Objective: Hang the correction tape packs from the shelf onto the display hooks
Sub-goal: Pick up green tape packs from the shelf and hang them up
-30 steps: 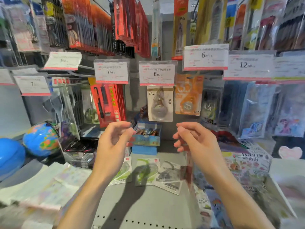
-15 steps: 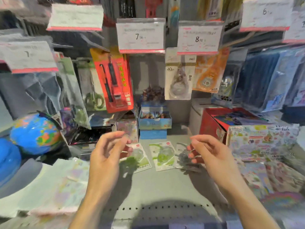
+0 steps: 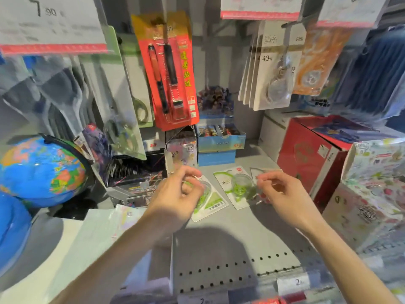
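Fingers of both hands loosely curled, holding nothing, poised over the shelf (image 3: 230,242). Left hand (image 3: 175,195) hovers above one correction tape pack (image 3: 210,201), partly covering it; contact unclear. Right hand (image 3: 282,194) sits just right of a 2nd pack (image 3: 235,187), w/ a 3rd pack (image 3: 262,172) under its fingers (image 3: 266,177). Packs lie flat, prob. staged for pickup. Hung packs (image 3: 269,69) well above show where they go.

Shelf (image 3: 230,244): matt grey painted metal w/ punched holes along front. Correction tape packs (image 3: 232,189): paper card backing w/ clear glossy plastic blisters; red knife pack (image 3: 168,71) same, glossy. Globe (image 3: 41,172) smooth shiny plastic, red box (image 3: 311,159) matt cardboard.
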Tool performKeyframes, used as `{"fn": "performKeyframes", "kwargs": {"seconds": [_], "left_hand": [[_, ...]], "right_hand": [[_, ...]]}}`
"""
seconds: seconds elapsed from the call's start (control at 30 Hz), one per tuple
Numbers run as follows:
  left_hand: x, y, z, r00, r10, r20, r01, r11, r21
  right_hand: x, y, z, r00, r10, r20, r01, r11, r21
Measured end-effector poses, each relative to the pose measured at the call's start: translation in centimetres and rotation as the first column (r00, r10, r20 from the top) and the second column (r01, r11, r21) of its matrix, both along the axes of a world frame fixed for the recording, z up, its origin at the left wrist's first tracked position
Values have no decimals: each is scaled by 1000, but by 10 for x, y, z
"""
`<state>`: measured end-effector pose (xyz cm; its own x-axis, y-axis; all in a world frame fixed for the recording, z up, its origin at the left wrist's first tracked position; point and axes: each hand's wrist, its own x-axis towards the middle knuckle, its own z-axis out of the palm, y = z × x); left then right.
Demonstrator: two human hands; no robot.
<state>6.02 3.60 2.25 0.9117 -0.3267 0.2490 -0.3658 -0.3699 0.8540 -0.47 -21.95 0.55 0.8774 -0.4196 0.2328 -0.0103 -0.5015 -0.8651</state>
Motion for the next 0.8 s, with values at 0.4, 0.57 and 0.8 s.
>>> {"fn": "performKeyframes", "kwargs": {"seconds": [0.4, 0.57, 0.8], "left_hand": [[58, -47, -26, 994, -101, 45, 40, 706, 707], [66, -52, -37, 992, -91, 93, -8, 672, 740], [73, -50, -41, 980, -196, 36, 125, 746, 655]], "right_hand": [[47, -45, -26, 966, 26, -257, -185, 764, -618], [40, -55, -26, 958, 23, -285, -205, 752, -627], [40, -60, -11, 906, 42, -421, -314, 733, -603]]}}
